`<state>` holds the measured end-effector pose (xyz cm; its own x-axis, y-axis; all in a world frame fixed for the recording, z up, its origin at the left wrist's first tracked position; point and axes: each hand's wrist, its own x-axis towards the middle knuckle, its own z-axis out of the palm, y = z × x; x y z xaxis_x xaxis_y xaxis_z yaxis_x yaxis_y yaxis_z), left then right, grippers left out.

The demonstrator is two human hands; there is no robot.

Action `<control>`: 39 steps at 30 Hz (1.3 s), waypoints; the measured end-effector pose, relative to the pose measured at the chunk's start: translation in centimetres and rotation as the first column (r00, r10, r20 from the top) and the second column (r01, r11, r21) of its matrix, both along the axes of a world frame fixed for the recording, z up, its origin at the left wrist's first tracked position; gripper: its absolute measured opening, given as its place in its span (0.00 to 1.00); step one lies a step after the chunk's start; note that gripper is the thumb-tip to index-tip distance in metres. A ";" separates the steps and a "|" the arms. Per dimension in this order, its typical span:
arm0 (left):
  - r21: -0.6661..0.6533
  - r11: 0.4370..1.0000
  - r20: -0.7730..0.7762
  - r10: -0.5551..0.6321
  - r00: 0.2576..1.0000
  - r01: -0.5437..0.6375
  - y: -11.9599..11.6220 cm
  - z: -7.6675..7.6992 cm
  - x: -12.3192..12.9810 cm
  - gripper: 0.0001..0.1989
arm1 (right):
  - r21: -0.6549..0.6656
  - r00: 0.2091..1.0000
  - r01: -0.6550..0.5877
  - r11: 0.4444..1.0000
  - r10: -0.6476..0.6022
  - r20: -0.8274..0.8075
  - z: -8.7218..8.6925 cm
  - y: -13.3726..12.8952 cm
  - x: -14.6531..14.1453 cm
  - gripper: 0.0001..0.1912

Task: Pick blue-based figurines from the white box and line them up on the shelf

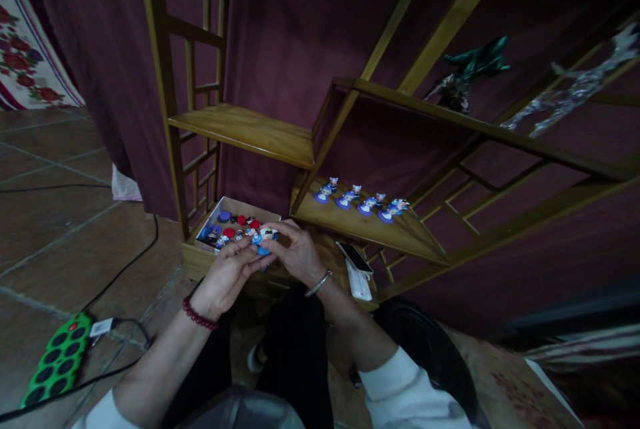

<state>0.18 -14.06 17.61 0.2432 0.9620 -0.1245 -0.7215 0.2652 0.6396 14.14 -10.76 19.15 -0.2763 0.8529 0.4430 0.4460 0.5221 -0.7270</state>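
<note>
Between my two hands is a small toy figurine (pixel 264 237) with a blue base, gripped by the fingers of both. My left hand (pixel 233 269), with a dark red bead bracelet at the wrist, closes on its left side. On the other side my right hand (pixel 297 252), wearing a silver bangle, pinches it with thumb and fingers. Just behind the hands sits an open shallow box (pixel 250 206) with several small figurines and red and blue round pieces in it. Several figurines on purple-blue bases (pixel 346 197) stand in a row on the low shelf (pixel 340 221).
A phone (pixel 355 257) leans over a white object (pixel 359 284) on the lower ledge. An upper wooden shelf (pixel 250 132) juts out at left. Green and clear ornaments (pixel 477 69) stand higher right. A green power strip (pixel 57 362) with black cables lies on the tiled floor.
</note>
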 end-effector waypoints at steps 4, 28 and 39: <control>0.026 1.000 -0.034 -0.008 0.999 0.009 -1.0 0.0 0.8 0.05 | 0.029 1.000 -0.007 1.000 0.008 -0.014 -0.3 -1.1 0.9 0.12; -0.007 0.985 -0.081 -0.175 0.981 0.175 -4.7 0.0 11.9 0.05 | 0.034 0.985 0.172 0.984 -0.172 0.004 -0.1 -8.1 11.9 0.10; 0.007 0.965 -0.022 -0.263 0.965 0.263 -2.6 2.6 16.5 0.07 | -0.098 0.928 0.247 0.964 -0.264 -0.263 -0.2 -6.7 16.3 0.21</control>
<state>16.73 -16.66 20.18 0.4855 0.8656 -0.1227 -0.6140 0.4375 0.6570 30.41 -17.43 18.99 0.0780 0.9069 0.4140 0.3396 0.3662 -0.8663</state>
